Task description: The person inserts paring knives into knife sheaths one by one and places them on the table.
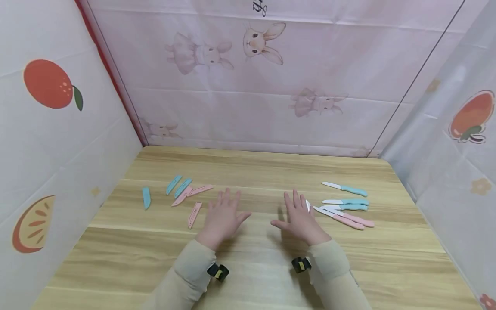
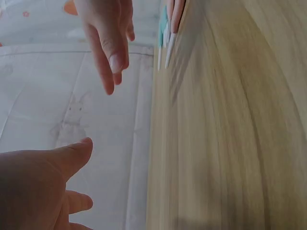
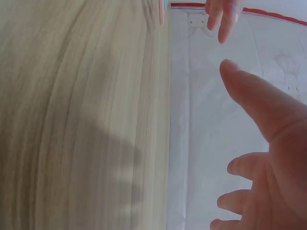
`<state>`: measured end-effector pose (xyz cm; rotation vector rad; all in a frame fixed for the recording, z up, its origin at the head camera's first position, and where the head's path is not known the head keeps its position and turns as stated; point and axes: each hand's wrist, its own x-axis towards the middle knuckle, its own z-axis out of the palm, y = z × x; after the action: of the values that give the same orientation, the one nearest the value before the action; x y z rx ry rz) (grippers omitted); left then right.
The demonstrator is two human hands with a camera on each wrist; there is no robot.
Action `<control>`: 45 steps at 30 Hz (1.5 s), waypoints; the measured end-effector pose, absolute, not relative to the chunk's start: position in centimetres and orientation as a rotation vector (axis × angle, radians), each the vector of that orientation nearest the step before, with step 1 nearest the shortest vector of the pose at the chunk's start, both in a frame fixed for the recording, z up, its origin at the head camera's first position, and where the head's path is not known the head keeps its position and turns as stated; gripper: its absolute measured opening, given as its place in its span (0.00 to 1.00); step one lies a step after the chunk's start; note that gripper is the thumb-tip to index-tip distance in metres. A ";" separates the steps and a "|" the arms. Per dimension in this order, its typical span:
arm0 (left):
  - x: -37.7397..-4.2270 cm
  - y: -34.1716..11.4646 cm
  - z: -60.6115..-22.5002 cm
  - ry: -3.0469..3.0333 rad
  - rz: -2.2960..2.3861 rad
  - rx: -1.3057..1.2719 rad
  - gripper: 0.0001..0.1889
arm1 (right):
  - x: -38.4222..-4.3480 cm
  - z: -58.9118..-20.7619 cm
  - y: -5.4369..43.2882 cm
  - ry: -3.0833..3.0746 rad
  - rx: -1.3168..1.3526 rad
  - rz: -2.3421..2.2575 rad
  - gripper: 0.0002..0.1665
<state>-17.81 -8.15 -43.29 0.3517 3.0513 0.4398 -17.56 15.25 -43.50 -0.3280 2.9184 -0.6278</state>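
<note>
Both hands hover above the wooden table, fingers spread and holding nothing. My left hand point(image 1: 224, 218) is nearest a pink blade sheath point(image 1: 195, 215) on its left. Beyond that lie more pink sheaths and several blue sheaths point(image 1: 146, 198), loosely scattered. Just right of my right hand point(image 1: 302, 218) are small knives with white blades. Some have blue handles point(image 1: 354, 190), others pink handles point(image 1: 348, 221), and the lower ones overlap. One white blade point(image 1: 308, 206) is partly hidden behind the right fingers. In the left wrist view, the left thumb point(image 2: 72, 155) stands away from the fingers.
The wooden tabletop point(image 1: 248, 172) runs back to a pink rabbit-print curtain point(image 1: 240, 116). White fruit-print sheets hang at the left point(image 1: 77, 172) and right point(image 1: 445, 142). Each sleeve carries a small black wrist device, one at the left cuff point(image 1: 218, 272).
</note>
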 end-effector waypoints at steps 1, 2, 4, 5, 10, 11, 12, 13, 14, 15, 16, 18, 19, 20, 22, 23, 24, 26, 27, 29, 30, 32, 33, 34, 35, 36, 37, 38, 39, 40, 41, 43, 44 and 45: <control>-17.8 -8.4 -43.3 3.054 0.434 0.350 0.37 | -17.5 -43.5 15.3 2.918 -0.331 -0.639 0.58; -17.9 -8.6 -43.3 3.058 0.424 0.352 0.37 | -17.4 -43.5 15.4 2.918 -0.331 -0.643 0.58; -18.0 -9.3 -43.3 3.059 0.425 0.358 0.36 | -17.4 -43.5 15.7 2.922 -0.340 -0.661 0.57; -18.0 -9.7 -43.3 3.057 0.436 0.353 0.35 | -17.4 -43.5 15.9 2.927 -0.343 -0.675 0.57; -18.5 -12.6 -43.0 3.014 0.437 0.246 0.34 | -17.3 -42.7 18.3 2.963 -0.284 -0.792 0.49; -18.7 -13.3 -43.0 3.009 0.427 0.221 0.35 | -17.3 -42.5 18.9 2.973 -0.261 -0.822 0.47; -18.9 -14.0 -43.0 3.006 0.422 0.198 0.35 | -17.3 -42.3 19.4 2.976 -0.233 -0.849 0.45; -19.0 -14.8 -43.0 3.007 0.438 0.185 0.35 | -17.1 -42.1 19.9 2.975 -0.205 -0.873 0.43; -19.2 -15.5 -43.0 3.007 0.453 0.167 0.35 | -17.0 -42.0 20.4 2.971 -0.181 -0.892 0.42; -19.3 -16.2 -43.1 3.004 0.448 0.154 0.34 | -16.9 -41.9 20.8 2.971 -0.161 -0.897 0.41; -19.3 -16.8 -43.1 2.997 0.441 0.138 0.32 | -16.9 -41.9 21.2 2.967 -0.151 -0.903 0.41; -19.3 -17.9 -43.1 2.981 0.411 0.108 0.28 | -16.7 -41.9 21.7 2.964 -0.140 -0.895 0.40; -19.3 -18.3 -43.1 2.967 0.392 0.097 0.26 | -16.6 -42.0 21.8 2.962 -0.137 -0.892 0.40; -19.3 -18.7 -43.1 2.948 0.365 0.086 0.26 | -16.6 -42.0 22.0 2.962 -0.136 -0.889 0.40; -19.3 -19.1 -43.1 2.921 0.331 0.060 0.25 | -16.5 -42.1 22.1 2.954 -0.134 -0.893 0.40; -19.3 -19.2 -43.2 2.915 0.329 0.051 0.25 | -16.5 -42.2 22.2 2.949 -0.132 -0.897 0.40; -19.3 -19.2 -43.3 2.905 0.327 0.039 0.25 | -16.5 -42.2 22.2 2.940 -0.130 -0.902 0.41; -19.3 -19.3 -43.4 2.892 0.327 0.014 0.24 | -16.4 -42.3 22.2 2.923 -0.119 -0.910 0.41; -19.4 -19.3 -43.6 2.885 0.323 0.002 0.24 | -16.4 -42.3 22.2 2.916 -0.115 -0.915 0.42; -19.5 -19.5 -43.8 2.879 0.312 -0.004 0.21 | -16.5 -42.3 22.2 2.902 -0.106 -0.917 0.42; -19.5 -19.5 -43.9 2.880 0.310 -0.007 0.18 | -16.5 -42.4 22.2 2.891 -0.099 -0.923 0.42; -19.6 -19.7 -44.2 2.889 0.309 0.006 0.15 | -16.5 -42.4 22.3 2.877 -0.088 -0.934 0.40; -19.6 -19.8 -44.3 2.895 0.306 0.008 0.14 | -16.6 -42.4 22.3 2.870 -0.089 -0.938 0.38; -19.6 -19.8 -44.3 2.900 0.304 0.017 0.12 | -16.6 -42.5 22.4 2.863 -0.087 -0.937 0.37; -19.6 -19.9 -44.4 2.905 0.296 0.026 0.12 | -16.6 -42.6 22.4 2.856 -0.087 -0.936 0.36; -19.6 -20.0 -44.4 2.910 0.296 0.037 0.11 | -16.6 -42.6 22.5 2.850 -0.082 -0.929 0.34; -19.6 -20.0 -44.4 2.918 0.287 0.053 0.10 | -16.6 -42.7 22.5 2.844 -0.079 -0.922 0.34; -19.5 -20.1 -44.4 2.925 0.285 0.065 0.08 | -16.6 -42.8 22.6 2.835 -0.069 -0.912 0.34; -19.5 -20.1 -44.3 2.930 0.298 0.070 0.07 | -16.6 -42.9 22.7 2.831 -0.064 -0.897 0.33; -19.5 -20.0 -44.3 2.939 0.316 0.082 0.08 | -16.6 -43.0 22.7 2.827 -0.049 -0.883 0.33; -19.6 -20.0 -44.3 2.952 0.350 0.096 0.09 | -16.5 -43.1 22.8 2.823 -0.034 -0.871 0.33; -19.6 -19.8 -44.3 2.986 0.447 0.138 0.09 | -16.4 -43.2 23.0 2.813 0.003 -0.842 0.33; -19.6 -19.6 -44.3 2.995 0.538 0.155 0.10 | -16.4 -43.3 23.1 2.804 0.023 -0.829 0.32; -19.7 -19.4 -44.3 3.004 0.631 0.181 0.12 | -16.3 -43.4 23.2 2.800 0.033 -0.812 0.32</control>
<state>-19.71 -19.39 -44.25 0.1805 3.0039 0.6305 -16.32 23.22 -43.36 0.0327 2.7998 -0.8125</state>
